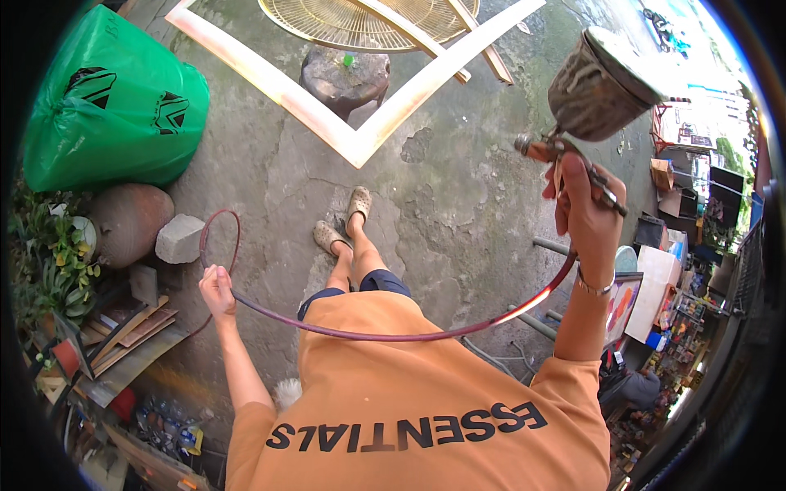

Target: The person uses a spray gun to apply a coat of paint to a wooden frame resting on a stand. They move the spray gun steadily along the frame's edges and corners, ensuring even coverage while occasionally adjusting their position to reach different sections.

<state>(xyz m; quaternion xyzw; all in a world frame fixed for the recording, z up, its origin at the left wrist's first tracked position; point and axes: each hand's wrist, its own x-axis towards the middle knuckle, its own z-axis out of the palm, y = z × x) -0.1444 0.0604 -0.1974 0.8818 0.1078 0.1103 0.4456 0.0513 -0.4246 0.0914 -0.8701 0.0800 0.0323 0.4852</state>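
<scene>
My right hand [585,196] is raised at the right, its fingers wrapped round a spray gun [565,151] with a paint-stained metal cup [602,86] on top. From the gun a dark red air hose [393,336] sags across my front to the left. There my left hand [218,290] is closed on the hose, which loops up beyond the fist and trails down behind it. Ahead of me a pale, partly whitened frame [327,123] points its corner toward my feet. Neither hand touches the frame.
A round wire grille [377,20] and wooden strips [417,37] lie beyond the frame, above a dark stool [348,78]. At left stand a green-wrapped bin [123,106], a clay pot [131,221], a concrete block [180,239] and scrap wood [131,335]. Clutter lines the right side.
</scene>
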